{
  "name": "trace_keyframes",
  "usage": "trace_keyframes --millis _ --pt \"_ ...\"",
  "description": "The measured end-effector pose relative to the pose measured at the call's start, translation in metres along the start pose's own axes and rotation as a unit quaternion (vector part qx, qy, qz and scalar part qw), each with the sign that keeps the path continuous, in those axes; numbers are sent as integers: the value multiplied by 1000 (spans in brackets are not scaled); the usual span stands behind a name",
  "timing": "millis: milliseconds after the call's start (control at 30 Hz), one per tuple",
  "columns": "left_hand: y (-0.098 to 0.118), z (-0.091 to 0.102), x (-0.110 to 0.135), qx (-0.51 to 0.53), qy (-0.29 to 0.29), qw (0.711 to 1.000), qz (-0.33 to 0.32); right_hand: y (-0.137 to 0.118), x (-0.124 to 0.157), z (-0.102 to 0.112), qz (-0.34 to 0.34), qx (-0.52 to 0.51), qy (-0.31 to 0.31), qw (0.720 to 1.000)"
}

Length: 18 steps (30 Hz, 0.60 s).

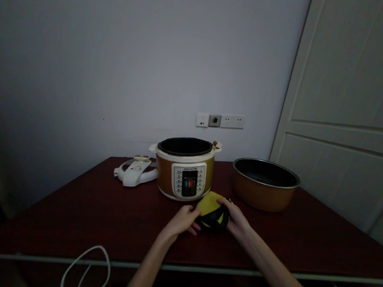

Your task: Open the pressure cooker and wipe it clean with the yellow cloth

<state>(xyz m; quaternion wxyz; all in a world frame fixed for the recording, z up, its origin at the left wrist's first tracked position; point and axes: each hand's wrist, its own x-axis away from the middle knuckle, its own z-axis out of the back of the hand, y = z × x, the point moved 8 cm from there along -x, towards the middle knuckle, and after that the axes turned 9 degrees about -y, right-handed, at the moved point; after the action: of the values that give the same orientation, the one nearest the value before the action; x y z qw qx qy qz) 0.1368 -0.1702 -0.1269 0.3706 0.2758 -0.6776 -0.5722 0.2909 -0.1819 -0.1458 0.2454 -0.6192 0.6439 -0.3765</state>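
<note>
A yellow and black cloth bundle [213, 211] lies on the dark red table [100, 216] in front of an orange electric pressure cooker [185, 168] with no lid on. My left hand [183, 221] touches the bundle's left side with fingers curled on its edge. My right hand [236, 219] rests on its right side, fingers wrapped over it. Both hands hold the bundle between them.
A white cooker lid [135, 171] lies left of the cooker. An orange inner pot [264, 183] stands to the right. A white cable loop [86, 270] hangs at the table's front edge. Wall sockets [220, 120] sit behind; a white door [355, 116] is at right.
</note>
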Motion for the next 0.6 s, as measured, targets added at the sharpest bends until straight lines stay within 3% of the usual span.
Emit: trace_keyframes --millis 100,200,300,500,600 --pt "-13 -16 -1 228 -17 973 29 4 0 1 8 -3 11 1000" --pt "-20 -23 -3 348 22 936 47 -5 -2 5 60 33 11 998" --pt "-22 -24 -8 384 44 921 55 -16 -5 12 77 108 19 991" --pt "-27 -17 -16 394 61 913 87 -6 -10 6 -62 227 -61 970" --pt "-24 -19 -22 397 31 915 68 -2 -15 5 -76 244 -59 965"
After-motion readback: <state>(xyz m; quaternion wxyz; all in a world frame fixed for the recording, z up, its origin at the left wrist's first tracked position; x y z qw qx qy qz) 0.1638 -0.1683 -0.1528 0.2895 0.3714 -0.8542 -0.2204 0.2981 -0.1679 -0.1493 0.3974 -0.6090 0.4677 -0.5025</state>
